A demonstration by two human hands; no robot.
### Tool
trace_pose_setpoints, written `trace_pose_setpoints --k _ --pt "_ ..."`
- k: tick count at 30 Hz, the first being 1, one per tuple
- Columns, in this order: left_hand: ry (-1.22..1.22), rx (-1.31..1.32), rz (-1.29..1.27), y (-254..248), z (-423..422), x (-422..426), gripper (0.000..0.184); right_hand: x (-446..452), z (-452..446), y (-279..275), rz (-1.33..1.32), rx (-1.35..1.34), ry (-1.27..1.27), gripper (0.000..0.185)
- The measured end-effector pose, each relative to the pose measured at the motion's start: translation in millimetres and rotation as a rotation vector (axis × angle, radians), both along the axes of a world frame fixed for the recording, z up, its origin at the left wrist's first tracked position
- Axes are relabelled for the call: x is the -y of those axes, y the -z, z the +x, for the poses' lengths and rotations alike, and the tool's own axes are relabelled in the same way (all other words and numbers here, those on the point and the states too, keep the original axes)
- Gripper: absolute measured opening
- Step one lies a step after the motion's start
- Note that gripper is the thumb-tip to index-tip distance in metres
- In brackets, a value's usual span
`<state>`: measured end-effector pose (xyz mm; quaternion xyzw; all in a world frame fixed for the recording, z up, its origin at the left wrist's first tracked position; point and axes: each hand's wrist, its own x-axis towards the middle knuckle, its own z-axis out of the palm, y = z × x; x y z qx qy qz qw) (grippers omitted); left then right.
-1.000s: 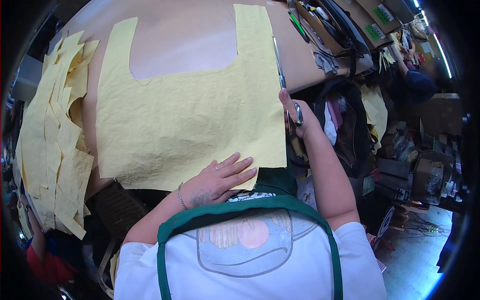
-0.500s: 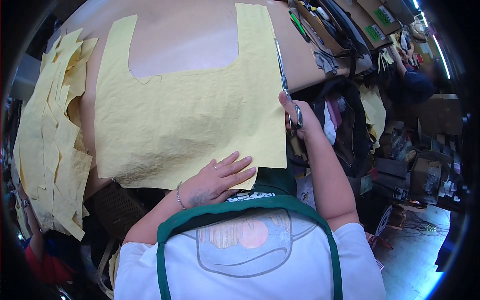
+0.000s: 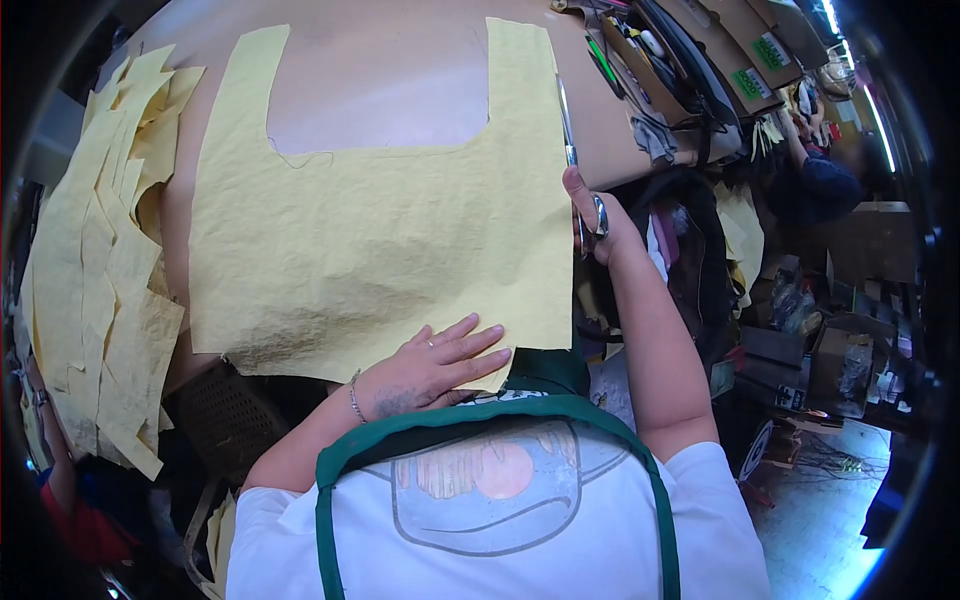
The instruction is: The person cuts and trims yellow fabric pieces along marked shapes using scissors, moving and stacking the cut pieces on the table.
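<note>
The right hand (image 3: pixel 605 235) grips the scissors (image 3: pixel 571 152) by the loops, blades pointing to 12 o'clock along the 3 o'clock edge of the cloth (image 3: pixel 360 240), while the left hand (image 3: pixel 440 360) rests flat, fingers a little spread, on the cloth's 5 o'clock corner. Working that edge well would seem to call for steady pressure from the left hand, no wrinkles near the blades, and a line kept parallel to the edge. The cloth lies over the desk (image 3: pixel 380 75), the stack (image 3: pixel 85 270) at its 9 o'clock.
</note>
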<state>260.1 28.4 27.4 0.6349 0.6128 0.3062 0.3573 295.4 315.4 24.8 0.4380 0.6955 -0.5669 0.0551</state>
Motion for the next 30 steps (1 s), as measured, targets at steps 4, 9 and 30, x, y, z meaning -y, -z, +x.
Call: trace_pose_setpoints --k 4,9,30 --pt "0.0 0.005 -0.001 -2.0 -1.1 2.2 0.048 1.7 1.9 4.9 0.057 -0.012 -0.001 0.07" --pt "0.006 0.018 0.014 -1.0 -2.9 3.2 0.049 1.6 3.6 12.4 0.097 -0.016 0.015 0.07" --pt "0.079 0.071 0.006 1.6 -8.2 16.3 0.046 -1.7 -24.4 4.3 -0.149 -0.092 0.104 0.088"
